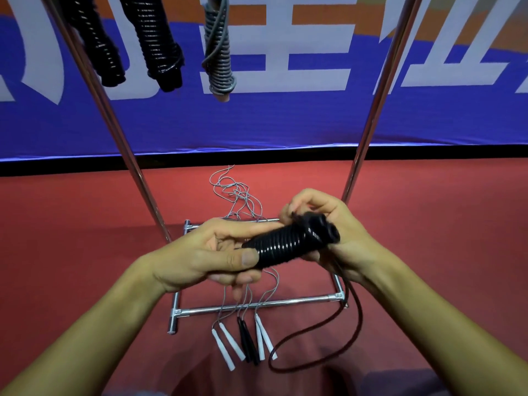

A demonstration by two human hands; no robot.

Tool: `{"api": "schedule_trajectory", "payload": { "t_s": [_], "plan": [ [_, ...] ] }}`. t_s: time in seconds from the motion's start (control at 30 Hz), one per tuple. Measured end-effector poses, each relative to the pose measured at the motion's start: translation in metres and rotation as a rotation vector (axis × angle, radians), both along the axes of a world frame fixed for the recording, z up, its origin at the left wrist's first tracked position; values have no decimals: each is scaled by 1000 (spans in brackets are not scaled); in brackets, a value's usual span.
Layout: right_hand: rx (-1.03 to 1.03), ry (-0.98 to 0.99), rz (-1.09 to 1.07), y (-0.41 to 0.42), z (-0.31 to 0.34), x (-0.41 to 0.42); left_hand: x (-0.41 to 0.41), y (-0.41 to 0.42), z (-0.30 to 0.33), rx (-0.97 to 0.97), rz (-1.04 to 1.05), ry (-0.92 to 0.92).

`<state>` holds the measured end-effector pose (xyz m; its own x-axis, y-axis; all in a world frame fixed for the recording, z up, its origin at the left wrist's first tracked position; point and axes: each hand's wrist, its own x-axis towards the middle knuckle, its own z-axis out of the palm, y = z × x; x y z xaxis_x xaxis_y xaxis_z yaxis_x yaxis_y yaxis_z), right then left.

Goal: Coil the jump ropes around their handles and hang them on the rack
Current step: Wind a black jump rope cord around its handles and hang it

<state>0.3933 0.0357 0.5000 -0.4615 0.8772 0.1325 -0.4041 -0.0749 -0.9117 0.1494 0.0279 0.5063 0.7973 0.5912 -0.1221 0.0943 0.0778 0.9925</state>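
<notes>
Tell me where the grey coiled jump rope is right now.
In the head view, the grey coiled rope hangs from the rack at top centre, just right of two black coiled ropes, in front of the blue banner.

Blue banner point(285, 124) w/ white lettering, red floor point(85, 210)

The handles inside the black coil point(288, 242) are hidden. The three hanging bundles point(218, 50) and rack poles point(380, 90) are cut off at the top edge.
</notes>
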Motion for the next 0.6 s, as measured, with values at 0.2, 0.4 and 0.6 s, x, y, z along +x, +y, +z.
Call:
{"api": "schedule_trajectory", "payload": {
  "t_s": [0.2, 0.4, 0.6],
  "plan": [
    [-68, -80, -219, 9, -3, 5, 10, 4, -5, 20, 212, -95],
    [-100, -125, -88, 4, -3, -1, 12, 10, -8, 26, 451, -93],
    [-111, -322, -296, 1, -7, -11, 21, 7, -11, 186, 544, 41]
  ]
}}
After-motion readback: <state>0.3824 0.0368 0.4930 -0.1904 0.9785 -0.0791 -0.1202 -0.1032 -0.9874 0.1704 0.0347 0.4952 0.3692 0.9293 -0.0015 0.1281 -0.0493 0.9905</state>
